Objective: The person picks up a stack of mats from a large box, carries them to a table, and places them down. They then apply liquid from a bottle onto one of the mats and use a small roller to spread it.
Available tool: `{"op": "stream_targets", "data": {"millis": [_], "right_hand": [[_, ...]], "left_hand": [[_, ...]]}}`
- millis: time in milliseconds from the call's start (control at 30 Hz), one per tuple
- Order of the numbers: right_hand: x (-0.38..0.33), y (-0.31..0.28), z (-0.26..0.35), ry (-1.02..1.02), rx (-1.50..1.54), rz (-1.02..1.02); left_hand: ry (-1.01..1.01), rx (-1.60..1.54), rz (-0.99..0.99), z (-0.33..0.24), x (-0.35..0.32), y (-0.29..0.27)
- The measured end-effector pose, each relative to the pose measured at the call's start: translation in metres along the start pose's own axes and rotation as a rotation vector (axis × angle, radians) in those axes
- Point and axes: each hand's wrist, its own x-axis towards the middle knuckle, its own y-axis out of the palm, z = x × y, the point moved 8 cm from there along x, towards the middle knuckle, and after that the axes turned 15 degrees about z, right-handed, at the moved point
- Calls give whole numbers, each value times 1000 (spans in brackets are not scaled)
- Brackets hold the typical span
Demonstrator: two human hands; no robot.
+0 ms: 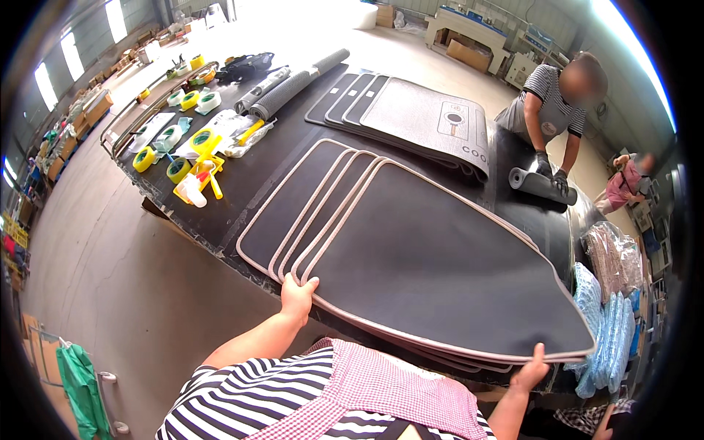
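I see left hand (297,298), lower centre, pinching black mat (433,257) at corner; right hand (529,375), lower right, pinching its edge.

I have my left hand (298,297) touching the near edge of the fanned, pink-bordered mats (425,249), my right hand (532,372) gripping their near right corner. Across the bench (253,187) I see grey printed mats (418,110), tape rolls (203,141), and a dark roll (539,187) under a co-worker's gloved hands (560,183).

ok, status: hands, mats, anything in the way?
Left hand on top dark mat, near left corner; right hand on its near edge, rightward. Lower mats fanned leftward. Co-worker's gloved hands on dark roll, clear of mats.
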Motion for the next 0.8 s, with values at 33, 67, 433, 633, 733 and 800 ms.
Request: {"op": "stream_targets", "data": {"millis": [33,67,433,633,733,800], "right_hand": [[-7,11,25,-93,139,75],[-32,33,64,-196,208,-18],[-8,-60,-118,193,104,-284],[-30,-72,-126,141,-77,-284],[-37,-57,-128,272,-60,-293],[-45,-54,-125,328,-59,-329]], "left_hand": [[24,-33,21,-11,-9,7],[48,-67,45,-19,-16,15],[138,303,106,-23,-33,51],[246,352,91,-29,-28,60],[159,421,114,-19,-24,54],[113,566,184,-28,-21,46]]}}
